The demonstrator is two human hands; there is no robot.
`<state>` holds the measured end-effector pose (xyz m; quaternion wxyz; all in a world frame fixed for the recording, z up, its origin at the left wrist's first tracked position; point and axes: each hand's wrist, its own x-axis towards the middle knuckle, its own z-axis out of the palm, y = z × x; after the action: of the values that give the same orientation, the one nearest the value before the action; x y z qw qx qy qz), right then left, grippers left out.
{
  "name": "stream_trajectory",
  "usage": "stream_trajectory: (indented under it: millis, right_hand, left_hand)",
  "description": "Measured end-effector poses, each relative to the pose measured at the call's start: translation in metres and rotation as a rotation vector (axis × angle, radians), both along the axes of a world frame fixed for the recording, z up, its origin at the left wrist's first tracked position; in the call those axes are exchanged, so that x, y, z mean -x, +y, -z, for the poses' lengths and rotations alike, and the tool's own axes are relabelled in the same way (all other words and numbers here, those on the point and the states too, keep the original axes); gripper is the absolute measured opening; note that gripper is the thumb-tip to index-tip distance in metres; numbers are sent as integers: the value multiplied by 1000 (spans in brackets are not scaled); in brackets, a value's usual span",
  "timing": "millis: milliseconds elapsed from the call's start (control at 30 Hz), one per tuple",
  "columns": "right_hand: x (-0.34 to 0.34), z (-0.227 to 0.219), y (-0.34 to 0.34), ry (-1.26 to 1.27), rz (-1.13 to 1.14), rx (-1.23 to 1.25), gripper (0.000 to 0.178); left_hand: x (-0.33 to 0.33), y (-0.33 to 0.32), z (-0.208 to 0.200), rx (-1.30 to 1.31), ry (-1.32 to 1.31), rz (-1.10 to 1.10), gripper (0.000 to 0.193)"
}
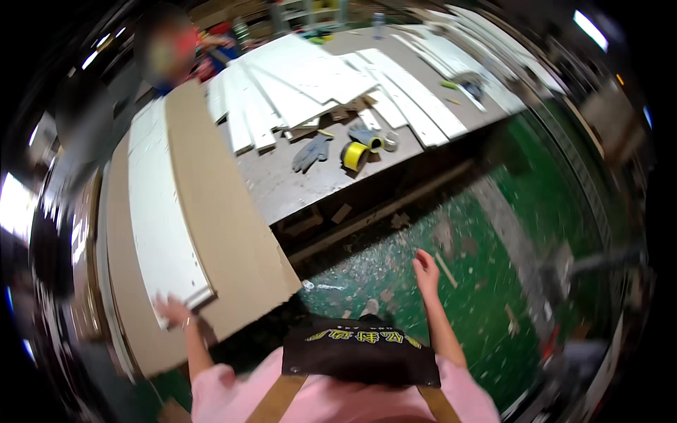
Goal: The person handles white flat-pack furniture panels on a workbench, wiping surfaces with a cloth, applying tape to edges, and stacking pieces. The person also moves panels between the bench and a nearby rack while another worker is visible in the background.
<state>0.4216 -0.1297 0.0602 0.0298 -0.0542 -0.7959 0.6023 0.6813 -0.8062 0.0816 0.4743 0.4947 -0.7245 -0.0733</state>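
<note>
A long white board [161,218] lies lengthwise on a big brown cardboard sheet [233,282] at the left. My left hand [171,310] rests at the near left corner of that board, its fingers slightly blurred but spread out. Nothing is in my right hand [425,269], which hangs over the green floor with its fingers loosely bent and apart from any object.
On the grey worktable [282,201] lie stacked white panels [296,77], a grey glove [312,153], a yellow tape roll [355,156] and white strips [416,106]. Scraps litter the green floor [479,282]. Another person [169,49] stands at the far left.
</note>
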Motion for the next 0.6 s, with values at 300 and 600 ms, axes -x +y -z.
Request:
stream_trajectory:
  millis: [300, 600]
  right_hand:
    - [161, -39, 110, 80, -30, 17, 35]
    - [354, -27, 204, 96, -144, -71, 34]
  left_hand:
    - [259, 350, -66, -2, -271, 1078, 43]
    - [473, 447, -52, -157, -36, 1282, 34]
